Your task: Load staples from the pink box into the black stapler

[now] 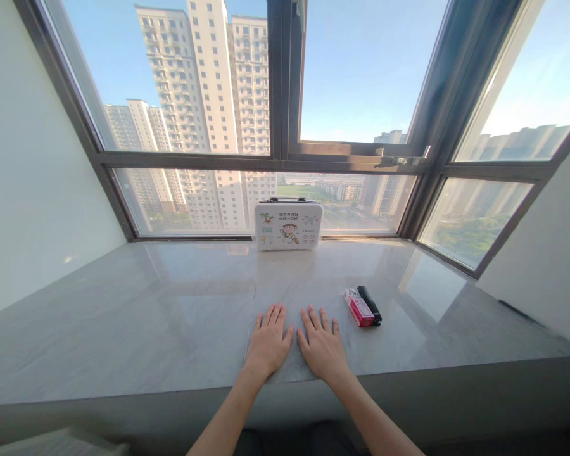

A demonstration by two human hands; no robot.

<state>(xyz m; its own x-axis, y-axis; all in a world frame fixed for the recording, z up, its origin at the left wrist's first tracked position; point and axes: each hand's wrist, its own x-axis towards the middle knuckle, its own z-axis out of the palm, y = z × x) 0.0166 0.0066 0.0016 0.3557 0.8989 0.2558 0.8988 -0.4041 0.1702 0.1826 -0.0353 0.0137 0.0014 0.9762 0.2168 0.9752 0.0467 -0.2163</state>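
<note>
My left hand (pixel 269 342) lies flat, palm down, on the grey stone windowsill (pixel 171 329), fingers slightly apart. Beside it, my right hand (pixel 322 342) rests the same way, with a narrow gap between the two thumbs. Neither one holds anything. To the right of my right hand is a small red and white box (pixel 359 308). A black object that looks like a stapler (pixel 370 305) lies alongside the box. Farther back, a white case (pixel 289 228) with cartoon prints and a dark handle stands upright against the window.
Dark window frames (pixel 280 163) border the sill at the back and right. White walls (pixel 42 190) close it in on both sides. The sill's front edge (pixel 408 372) runs just under my wrists. A thin dark strip (pixel 520 311) lies by the right wall.
</note>
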